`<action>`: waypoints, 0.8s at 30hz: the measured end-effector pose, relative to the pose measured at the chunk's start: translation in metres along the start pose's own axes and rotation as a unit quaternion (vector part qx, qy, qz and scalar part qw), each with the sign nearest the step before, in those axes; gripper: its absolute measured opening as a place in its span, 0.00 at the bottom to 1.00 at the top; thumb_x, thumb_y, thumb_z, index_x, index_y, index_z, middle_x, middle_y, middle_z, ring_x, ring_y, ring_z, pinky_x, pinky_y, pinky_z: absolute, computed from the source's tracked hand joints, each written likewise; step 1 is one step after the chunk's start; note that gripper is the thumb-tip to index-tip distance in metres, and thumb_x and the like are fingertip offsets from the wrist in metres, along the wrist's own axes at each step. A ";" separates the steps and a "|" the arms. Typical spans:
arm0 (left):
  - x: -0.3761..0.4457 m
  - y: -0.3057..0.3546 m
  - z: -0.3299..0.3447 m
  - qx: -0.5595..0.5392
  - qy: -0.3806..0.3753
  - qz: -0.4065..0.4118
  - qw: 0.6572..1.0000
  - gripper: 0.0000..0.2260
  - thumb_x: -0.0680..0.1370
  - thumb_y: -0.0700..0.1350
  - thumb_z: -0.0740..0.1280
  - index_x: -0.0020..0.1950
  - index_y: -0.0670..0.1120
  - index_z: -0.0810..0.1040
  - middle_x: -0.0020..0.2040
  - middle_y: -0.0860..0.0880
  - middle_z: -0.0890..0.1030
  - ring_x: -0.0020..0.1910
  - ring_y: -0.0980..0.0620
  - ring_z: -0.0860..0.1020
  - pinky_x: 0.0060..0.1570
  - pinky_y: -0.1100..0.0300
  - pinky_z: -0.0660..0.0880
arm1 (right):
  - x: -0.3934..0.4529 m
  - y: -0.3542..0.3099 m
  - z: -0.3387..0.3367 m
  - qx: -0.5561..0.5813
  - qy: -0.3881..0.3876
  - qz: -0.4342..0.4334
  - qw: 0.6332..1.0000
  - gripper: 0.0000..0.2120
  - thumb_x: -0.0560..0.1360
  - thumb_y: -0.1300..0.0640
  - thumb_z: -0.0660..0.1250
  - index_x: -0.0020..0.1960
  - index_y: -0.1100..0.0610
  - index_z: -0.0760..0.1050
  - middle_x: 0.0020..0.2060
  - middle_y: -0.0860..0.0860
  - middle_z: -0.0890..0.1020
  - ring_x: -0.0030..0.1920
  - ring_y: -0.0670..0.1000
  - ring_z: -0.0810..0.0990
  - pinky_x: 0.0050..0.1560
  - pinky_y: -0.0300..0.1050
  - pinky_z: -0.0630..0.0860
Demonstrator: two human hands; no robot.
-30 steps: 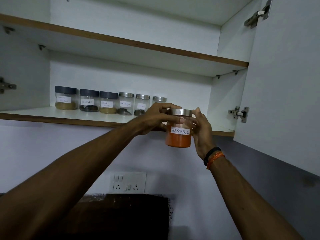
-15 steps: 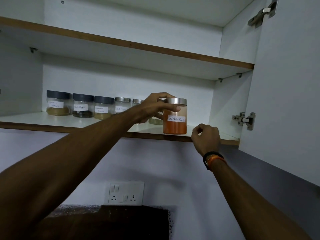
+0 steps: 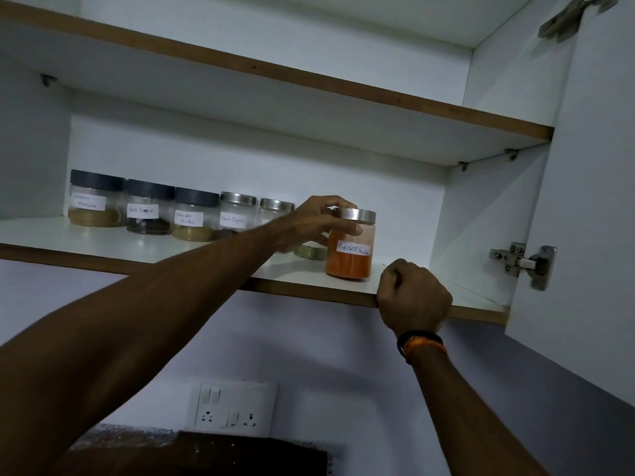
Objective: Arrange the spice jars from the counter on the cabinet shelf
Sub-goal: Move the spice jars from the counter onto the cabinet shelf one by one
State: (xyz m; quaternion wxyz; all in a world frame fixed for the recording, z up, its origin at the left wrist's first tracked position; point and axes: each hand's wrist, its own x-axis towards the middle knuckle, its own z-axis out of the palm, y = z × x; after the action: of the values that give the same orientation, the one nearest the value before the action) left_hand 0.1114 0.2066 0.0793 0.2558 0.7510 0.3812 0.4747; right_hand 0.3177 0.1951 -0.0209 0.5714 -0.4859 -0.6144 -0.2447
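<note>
Chilli jar (image 3: 349, 249): clear round jar with a steel lid and a handwritten label, about half full of orange powder. It stands upright on the shelf (image 3: 137, 247), close to the front edge and at the right end of the row. Judged rigid, smooth-walled and probably glass, so breakable if tipped off the edge; moderate weight, with the load sitting low. The powder will shift little. Best hold is around the upper wall just under the lid, or over the lid rim; the labelled side gives a little more friction.

Left hand (image 3: 314, 223): fingers curled round the jar's upper part, thumb across the front wall just under the lid, fingertips over the lid rim. The jar sits at the fingertips, to their right.

Right hand (image 3: 414, 297): fist closed, knuckles at the shelf's front edge, just right of and below the jar. Nothing can be seen inside it; whether it touches the edge cannot be told.

Row (image 3: 178, 211): five labelled jars left of the left hand, three dark-lidded and two steel-lidded, standing side by side toward the back wall.

Low jar (image 3: 310, 251): greenish contents, directly behind the left hand, mostly hidden. It is the nearest obstacle if the chilli jar is pushed back and leftward.

Door (image 3: 594, 207): open, well to the right of the right hand, with a hinge (image 3: 524, 264) on its inner face.

Socket plate (image 3: 235, 407): on the wall below both arms.
</note>
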 end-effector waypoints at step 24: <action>0.089 -0.017 -0.002 0.511 -0.015 0.091 0.854 0.19 0.78 0.55 0.70 0.62 0.44 0.81 0.57 0.45 0.82 0.54 0.48 0.77 0.49 0.57 0.69 | -0.001 0.005 0.007 0.034 0.046 -0.014 0.998 0.17 0.71 0.50 0.54 0.32 0.55 0.76 0.25 0.49 0.74 0.27 0.47 0.68 0.32 0.32 0.53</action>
State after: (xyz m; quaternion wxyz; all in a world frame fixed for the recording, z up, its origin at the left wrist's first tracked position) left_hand 0.1270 0.2896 0.1135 -0.2029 0.8145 0.4959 0.2226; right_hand 0.3188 0.2026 -0.0244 0.6118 -0.4454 -0.6025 -0.2537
